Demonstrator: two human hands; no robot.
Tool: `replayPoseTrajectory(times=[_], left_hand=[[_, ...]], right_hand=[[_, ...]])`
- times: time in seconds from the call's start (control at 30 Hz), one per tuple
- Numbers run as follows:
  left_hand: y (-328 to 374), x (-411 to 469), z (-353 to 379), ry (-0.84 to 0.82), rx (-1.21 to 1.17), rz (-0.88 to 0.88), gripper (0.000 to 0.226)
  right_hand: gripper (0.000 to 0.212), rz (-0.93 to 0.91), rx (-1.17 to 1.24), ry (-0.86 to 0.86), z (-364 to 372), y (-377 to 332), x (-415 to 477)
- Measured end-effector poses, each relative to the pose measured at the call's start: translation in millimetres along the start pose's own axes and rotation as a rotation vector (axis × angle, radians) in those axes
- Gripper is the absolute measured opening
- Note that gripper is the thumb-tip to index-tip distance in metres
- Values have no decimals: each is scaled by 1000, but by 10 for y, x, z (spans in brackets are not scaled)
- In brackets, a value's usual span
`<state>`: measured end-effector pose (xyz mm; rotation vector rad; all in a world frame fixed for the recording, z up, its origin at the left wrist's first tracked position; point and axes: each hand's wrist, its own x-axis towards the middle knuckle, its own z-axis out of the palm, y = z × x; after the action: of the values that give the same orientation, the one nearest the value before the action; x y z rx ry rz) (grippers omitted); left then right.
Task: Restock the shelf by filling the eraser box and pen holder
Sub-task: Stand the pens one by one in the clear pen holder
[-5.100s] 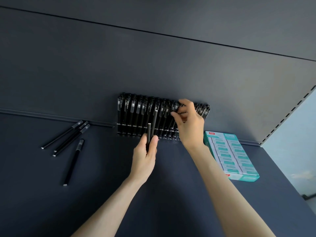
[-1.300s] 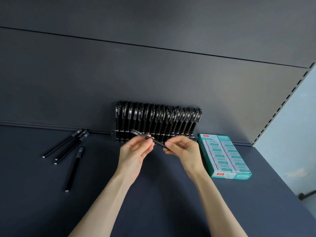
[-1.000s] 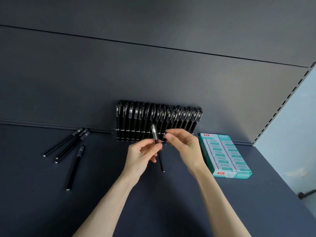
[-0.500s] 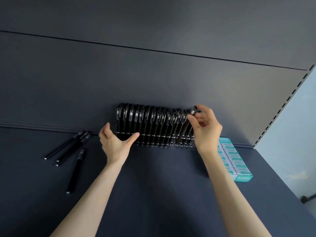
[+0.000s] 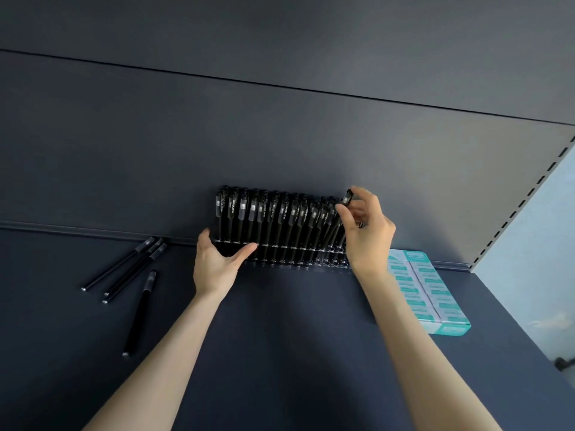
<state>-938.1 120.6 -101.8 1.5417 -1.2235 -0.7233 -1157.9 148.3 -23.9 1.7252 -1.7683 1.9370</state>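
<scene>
Curled fingers [image 5: 368,197] of the right hand [image 5: 367,241] pinch a black pen [image 5: 346,199] by its cap at the right end of the pen holder [image 5: 280,241], while the left hand [image 5: 214,265], fingers spread and gripping nothing, rests against its left end, and the eraser box [image 5: 431,293] lies on the shelf [image 5: 280,353] just right of the pinching fingers.

Dark back panel [image 5: 280,135] with a seam, slotted upright [image 5: 524,200], pale wall [image 5: 544,259] at right.

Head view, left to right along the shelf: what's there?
Loose pens → left hand → pen holder → right hand pinching a pen → eraser box.
</scene>
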Motion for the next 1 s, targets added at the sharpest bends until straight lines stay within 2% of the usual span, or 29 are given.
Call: replayPoseTrajectory(times=[0.17, 0.3, 0.53, 0.67, 0.77, 0.9, 1.0], left_hand=[[-17, 7, 16, 16, -7, 18, 99], [-5, -4, 12, 9, -2, 22, 99], [65, -63, -11, -10, 0, 13, 102], [148, -148, -73, -36, -16, -18, 105], [144, -235, -203, -20, 22, 6, 87], [61, -383, -557, 76, 154, 129, 45], [-79, -381, -939, 131, 277, 182, 26]], right_hand=[[28, -134, -160, -58, 83, 155, -80], [25, -198, -247, -42, 73, 219, -140], [25, -150, -302, -111, 6, 167, -145], [26, -115, -238, -114, -73, 90, -233], [18, -101, -131, -160, -59, -36, -398], [10, -73, -48, -317, 160, -262, -674], [10, -29, -27, -443, 426, -453, -903]])
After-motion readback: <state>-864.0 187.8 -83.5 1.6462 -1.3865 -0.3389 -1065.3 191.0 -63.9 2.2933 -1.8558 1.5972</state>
